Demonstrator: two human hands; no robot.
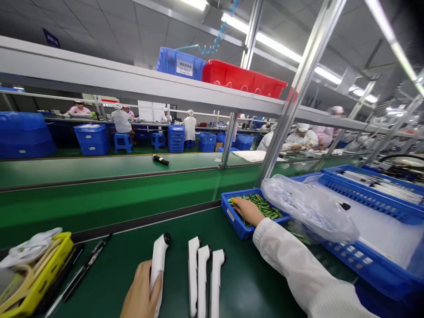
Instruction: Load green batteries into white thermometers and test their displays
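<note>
My left hand [141, 289] is wrapped round a white handheld device [159, 258] with an angled head and a black tip, held upright above the green bench. To its right, three similar white devices [202, 274] lie side by side on the bench. My right hand [247, 210] reaches into a small blue bin [236, 223] filled with green battery-like cylinders [265, 208]. Something yellow covers a fingertip of that hand. Its fingertips are down among the cylinders, so their grip is hidden.
At left stands a yellow tray [49, 276] with scissors and a white cloth, beside dark pen-like tools [88, 263]. A plastic bag [308, 207] lies over a large blue crate [371, 260] at right. Metal posts [294, 88] rise beyond the bench; co-workers sit farther off.
</note>
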